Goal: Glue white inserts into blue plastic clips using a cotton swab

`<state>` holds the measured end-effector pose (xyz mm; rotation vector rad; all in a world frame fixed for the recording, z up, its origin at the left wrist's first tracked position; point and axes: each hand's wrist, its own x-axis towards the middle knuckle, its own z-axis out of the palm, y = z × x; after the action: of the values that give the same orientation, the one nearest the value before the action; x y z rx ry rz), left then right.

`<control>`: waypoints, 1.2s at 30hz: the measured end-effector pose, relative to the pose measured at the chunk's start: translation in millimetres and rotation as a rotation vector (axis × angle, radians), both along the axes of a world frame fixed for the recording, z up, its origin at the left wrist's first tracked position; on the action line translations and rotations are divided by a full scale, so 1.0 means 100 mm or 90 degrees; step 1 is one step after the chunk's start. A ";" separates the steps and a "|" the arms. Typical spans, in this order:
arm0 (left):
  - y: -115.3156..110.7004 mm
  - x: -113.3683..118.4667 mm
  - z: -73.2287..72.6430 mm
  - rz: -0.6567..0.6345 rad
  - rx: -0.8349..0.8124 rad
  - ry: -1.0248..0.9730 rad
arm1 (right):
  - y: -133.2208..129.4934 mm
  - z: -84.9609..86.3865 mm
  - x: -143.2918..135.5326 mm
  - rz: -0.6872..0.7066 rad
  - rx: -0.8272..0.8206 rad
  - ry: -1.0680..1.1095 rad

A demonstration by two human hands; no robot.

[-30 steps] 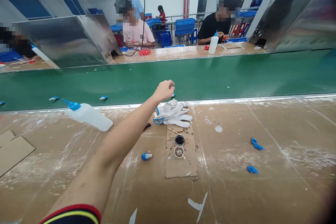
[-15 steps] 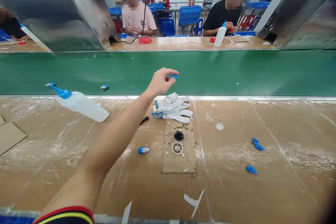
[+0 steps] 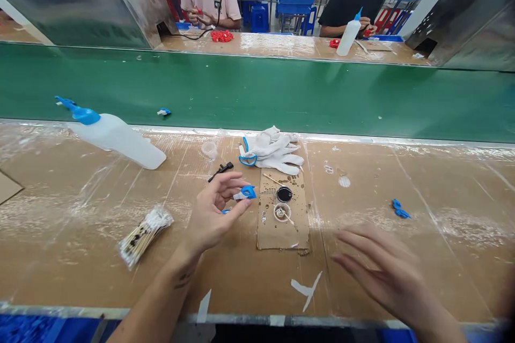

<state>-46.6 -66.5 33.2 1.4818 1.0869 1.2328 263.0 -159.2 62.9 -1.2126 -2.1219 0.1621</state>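
Note:
My left hand point(image 3: 215, 217) is over the middle of the table, left of a cardboard piece point(image 3: 277, 238). Between its thumb and fingers it pinches a small blue-and-white plastic part point(image 3: 248, 192). Another blue part point(image 3: 226, 211) shows in the gap under the fingers, mostly hidden. To the right, my right hand point(image 3: 382, 268) is slightly blurred, thumb and fingers apart, with nothing visible between them. Just beyond it lie two small blue parts point(image 3: 400, 210). On the cardboard are a dish of dark liquid point(image 3: 284, 194), a small cup point(image 3: 281, 212) with a swab in it, and another swab point(image 3: 272, 178).
White gloves point(image 3: 273, 153) lie at the cardboard's far end. A squeeze bottle point(image 3: 124, 139) lies on its side at left, near a bag of swabs point(image 3: 145, 236). A black tool point(image 3: 221, 170) lies between. Beyond runs a green belt point(image 3: 257, 91); two people work across it.
My left hand has come back from above the green belt to the near table with the blue-and-white part. My right hand has entered from the right. The view has tilted down.

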 end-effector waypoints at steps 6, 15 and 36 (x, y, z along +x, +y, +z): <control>-0.10 0.00 -0.08 -0.007 0.044 0.038 | 0.49 -0.37 -0.48 0.154 -0.056 -0.056; -0.20 0.04 -0.13 -0.052 0.084 0.075 | 0.56 -0.33 -0.47 0.067 -0.155 0.133; -0.30 0.29 -0.09 -0.045 -0.130 -0.124 | 0.47 -0.06 -0.81 -0.110 -0.133 0.511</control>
<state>-17.9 -96.2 24.0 1.2092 0.9899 1.1545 182.4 -112.2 56.9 -1.1732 -1.3196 0.6816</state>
